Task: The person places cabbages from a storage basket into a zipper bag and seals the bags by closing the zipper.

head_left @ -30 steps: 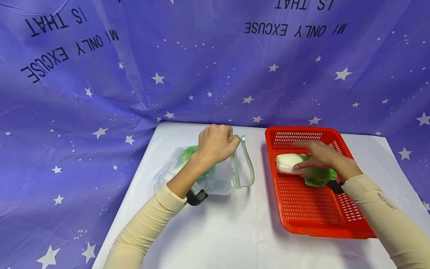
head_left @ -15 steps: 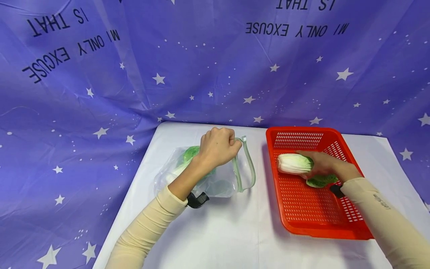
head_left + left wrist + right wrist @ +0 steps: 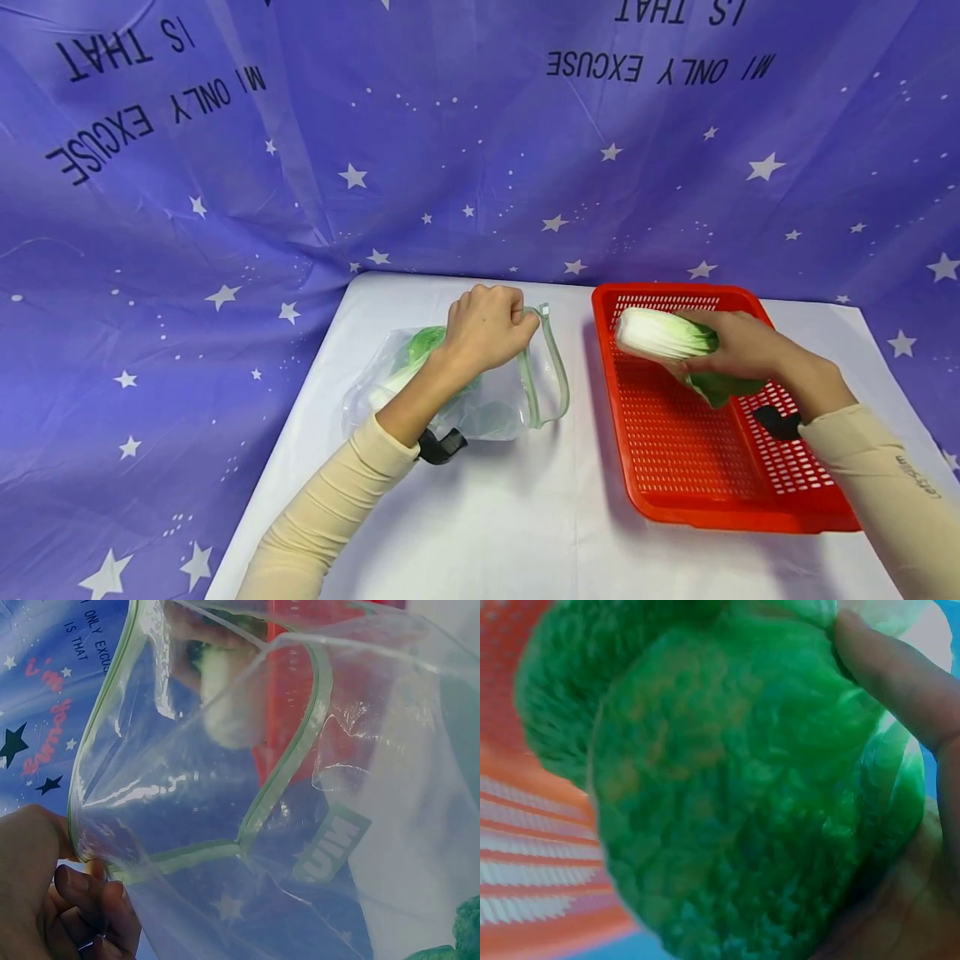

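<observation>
Pinching the rim (image 3: 557, 354) of a bag (image 3: 491, 417), our left hand (image 3: 491, 329) has its fingers curled; the bag lies on the surface (image 3: 517, 517) with greens (image 3: 427, 340) inside. Our right hand (image 3: 742, 343), wrapped round a cabbage (image 3: 662, 333), holds it over the basket (image 3: 693, 458). Beyond hangs a curtain (image 3: 480, 125).

A creased purple fabric backdrop (image 3: 457, 133) hangs behind the white counter (image 3: 517, 525), printed with white stars (image 3: 766, 166) and upside-down black lettering (image 3: 596, 65) that includes "EXCUSE". The left wrist view also shows dark stars (image 3: 50, 784) and pinkish-red script (image 3: 43, 724) on it.
</observation>
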Available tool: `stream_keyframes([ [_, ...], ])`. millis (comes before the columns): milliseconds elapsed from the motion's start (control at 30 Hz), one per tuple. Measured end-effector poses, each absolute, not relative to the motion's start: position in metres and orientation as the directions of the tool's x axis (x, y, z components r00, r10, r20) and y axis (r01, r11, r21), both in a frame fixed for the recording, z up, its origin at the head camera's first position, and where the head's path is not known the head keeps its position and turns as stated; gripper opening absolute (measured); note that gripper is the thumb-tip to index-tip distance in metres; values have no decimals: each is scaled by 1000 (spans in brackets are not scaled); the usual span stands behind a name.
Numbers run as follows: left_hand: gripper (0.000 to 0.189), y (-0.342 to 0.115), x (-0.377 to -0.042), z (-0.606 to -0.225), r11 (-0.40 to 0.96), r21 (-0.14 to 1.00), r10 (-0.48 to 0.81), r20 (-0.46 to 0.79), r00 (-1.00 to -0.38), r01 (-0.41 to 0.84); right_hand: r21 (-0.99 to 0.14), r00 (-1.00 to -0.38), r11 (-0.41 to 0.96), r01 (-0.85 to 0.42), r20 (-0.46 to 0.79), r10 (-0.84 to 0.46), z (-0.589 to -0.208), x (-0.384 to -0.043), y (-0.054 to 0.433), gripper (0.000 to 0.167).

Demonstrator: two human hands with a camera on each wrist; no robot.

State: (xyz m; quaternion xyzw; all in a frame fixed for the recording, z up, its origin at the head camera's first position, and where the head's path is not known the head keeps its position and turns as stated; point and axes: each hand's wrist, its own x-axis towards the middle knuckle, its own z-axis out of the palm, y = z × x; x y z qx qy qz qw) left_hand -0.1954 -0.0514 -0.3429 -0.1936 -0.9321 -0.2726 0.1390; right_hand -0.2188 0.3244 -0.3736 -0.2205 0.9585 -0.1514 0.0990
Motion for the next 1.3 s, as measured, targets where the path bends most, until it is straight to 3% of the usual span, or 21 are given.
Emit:
stream_keyframes([
  [267,26,-50,-196,-343,780,452,282,363,-888,433,-325,-834,797,-509,-45,-550,-332,-197,291,76],
  [567,26,-51,-195,-342,781,454,274,368,-889,429,-292,-785,784,-548,-143,-602,-308,-182,231,74],
  [700,26,-52,-195,-342,786,448,270,371,-888,426,-253,-769,782,-570,-171,-616,-307,-184,207,70],
  [867,26,-52,-194,-342,783,450,275,367,-888,429,-222,-734,757,-615,-189,-652,-312,-188,179,49],
  [967,26,-53,-194,-341,784,448,280,361,-890,429,-233,-721,743,-628,-185,-668,-315,-190,165,46],
  [1133,26,-54,-192,-340,787,446,281,356,-891,427,-242,-737,750,-616,-160,-657,-323,-189,145,57],
  [1300,25,-55,-191,-340,782,461,274,352,-895,421,-237,-758,762,-603,-128,-639,-338,-186,131,36],
])
